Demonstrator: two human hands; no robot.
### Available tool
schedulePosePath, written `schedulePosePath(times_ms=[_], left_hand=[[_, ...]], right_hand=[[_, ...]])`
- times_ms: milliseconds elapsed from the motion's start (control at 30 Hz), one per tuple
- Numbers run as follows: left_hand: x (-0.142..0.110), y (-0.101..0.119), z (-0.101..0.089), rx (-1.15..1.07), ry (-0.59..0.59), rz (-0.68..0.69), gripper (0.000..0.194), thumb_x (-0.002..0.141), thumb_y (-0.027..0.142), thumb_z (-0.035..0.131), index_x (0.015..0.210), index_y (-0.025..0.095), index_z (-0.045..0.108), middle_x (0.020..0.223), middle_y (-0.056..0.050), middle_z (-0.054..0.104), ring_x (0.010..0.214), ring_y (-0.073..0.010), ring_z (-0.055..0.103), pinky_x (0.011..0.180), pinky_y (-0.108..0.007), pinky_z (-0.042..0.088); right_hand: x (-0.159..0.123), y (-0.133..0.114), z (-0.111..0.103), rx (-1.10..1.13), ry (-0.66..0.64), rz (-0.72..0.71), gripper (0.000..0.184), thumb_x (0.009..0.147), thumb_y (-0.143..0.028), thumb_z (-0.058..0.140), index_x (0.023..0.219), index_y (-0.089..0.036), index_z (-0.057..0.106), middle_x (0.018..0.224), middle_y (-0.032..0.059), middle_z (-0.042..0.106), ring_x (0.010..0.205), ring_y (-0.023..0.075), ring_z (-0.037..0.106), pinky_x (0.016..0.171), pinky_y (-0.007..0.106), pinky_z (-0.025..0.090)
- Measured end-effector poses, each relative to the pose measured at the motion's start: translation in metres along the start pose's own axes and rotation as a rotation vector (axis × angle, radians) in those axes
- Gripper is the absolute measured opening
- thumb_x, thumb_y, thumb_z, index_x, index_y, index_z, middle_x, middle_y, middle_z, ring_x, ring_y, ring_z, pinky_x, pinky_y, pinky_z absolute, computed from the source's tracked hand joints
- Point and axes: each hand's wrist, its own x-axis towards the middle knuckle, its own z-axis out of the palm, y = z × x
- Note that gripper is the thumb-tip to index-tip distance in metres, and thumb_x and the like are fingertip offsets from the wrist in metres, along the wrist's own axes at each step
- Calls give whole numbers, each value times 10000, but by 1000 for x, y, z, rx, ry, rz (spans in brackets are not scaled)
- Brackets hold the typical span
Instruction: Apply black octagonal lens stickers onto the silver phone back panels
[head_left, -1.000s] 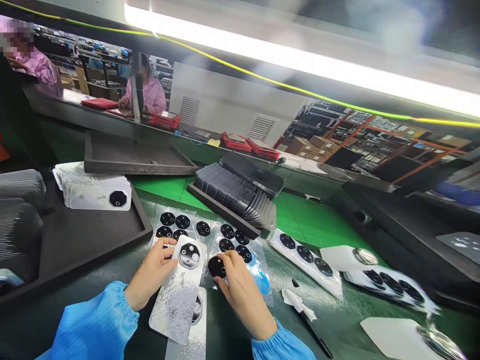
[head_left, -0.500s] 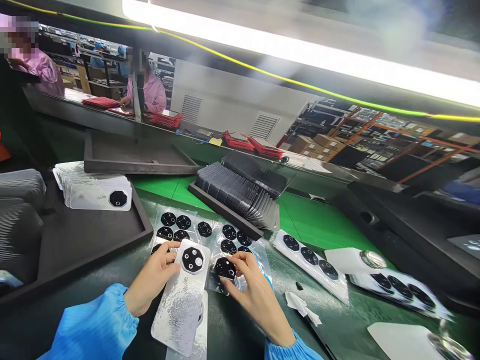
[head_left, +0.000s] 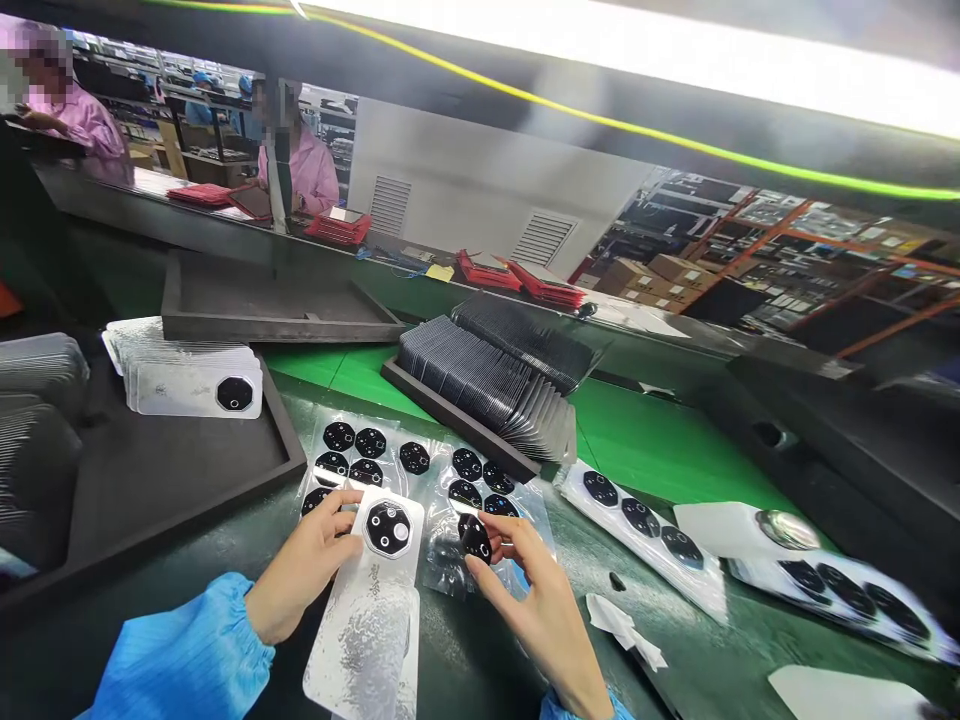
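A silvery phone back cover [head_left: 360, 625] with a cut-out camera plate at its top is pinched along its left edge by my left hand [head_left: 311, 560]. Another silvery cover partly shows beneath it. Between the thumb and fingers of my right hand [head_left: 536, 590] is a black octagonal camera lens cover [head_left: 475, 540], tilted above a clear plastic sheet [head_left: 442, 578]. More black lens covers [head_left: 414, 458] lie in rows on the clear sheets just beyond both hands.
At left, a dark tray [head_left: 165, 470] holds fanned silvery covers [head_left: 184, 382]. A rack of thin dark sheets [head_left: 472, 375] stands behind. To the right lie bagged lens covers [head_left: 641, 518] and crumpled white paper [head_left: 619, 625]. People in pink work across the bench.
My right hand has lifted the black lens cover off the clear sheet and tilted it, moving slightly right. My left hand keeps its grip on the phone cover. The view has shifted slightly.
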Motion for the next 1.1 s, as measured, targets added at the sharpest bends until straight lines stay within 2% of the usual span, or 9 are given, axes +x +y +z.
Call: schedulePosePath(times_ms=[400,633,833,1100], left_hand=[[0,-4,-3,-35,2,-10,410,857,173,571,1247,208,449,1207,-82,671,896,-192,679,724,-286,491],[0,-4,-2,-44,-1,-7,422,865,185,571,1260,224,430,1190,-77,674,947,-210,681,818,-334,506],[2,-4,-2,-31,22,-16,394,845,184,576,1213,228,442,1120,-61,690,813,-173,674,701,-286,494],[3,-6,-1,-50,11,-19,374,811,216,609,1151,229,452,1018,-42,715,753,-162,671,671,-266,478]], right_hand=[[-2,2,0,8,27,-3,298,873,-385,657,1118,-220,614,934,36,585,751,169,588,714,318,516],[-3,1,-1,-5,23,6,309,873,-385,654,1136,-231,605,952,31,575,747,163,581,730,318,512],[-2,3,-1,-22,22,11,314,868,-393,655,1135,-234,607,942,26,570,758,168,588,740,322,511],[-3,3,0,-33,33,12,328,869,-433,649,1125,-231,615,932,33,584,734,169,586,714,325,522]])
